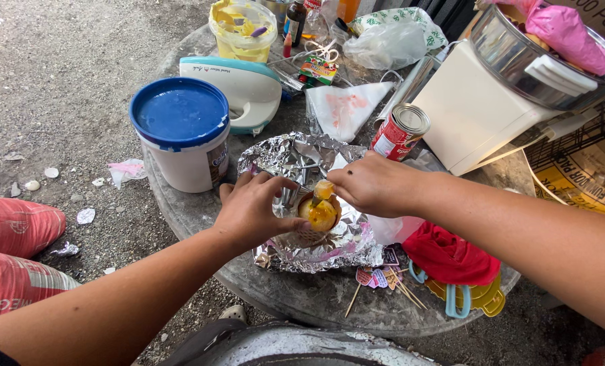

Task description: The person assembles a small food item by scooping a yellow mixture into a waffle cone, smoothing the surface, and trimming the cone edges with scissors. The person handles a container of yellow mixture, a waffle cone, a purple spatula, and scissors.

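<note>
Looking down from my head camera, I see a round grey stone table (316, 298) crowded with things, on gravel ground. Largest on it is a white box-shaped appliance (472, 112) at the upper right with a metal pot (519, 54) on top. At the left stands a white bucket with a blue lid (180, 129), and behind it lies a white and teal hand mixer (245, 85). A red tin can (401, 132) stands near the middle. In front of me lies a crumpled sheet of foil (296, 159). Both my forearms reach in from the lower corners and meet over the foil. My left hand (252, 210) curls palm-down, thumb and fingers wrapped around the side of a small orange-glazed cake (319, 215) sitting on the foil. My right hand (373, 183) bends at the wrist, fingertips pinched on a small yellow piece (324, 190) atop the cake. Paper toppers on sticks (380, 278) lie just beside the foil's near edge.
</note>
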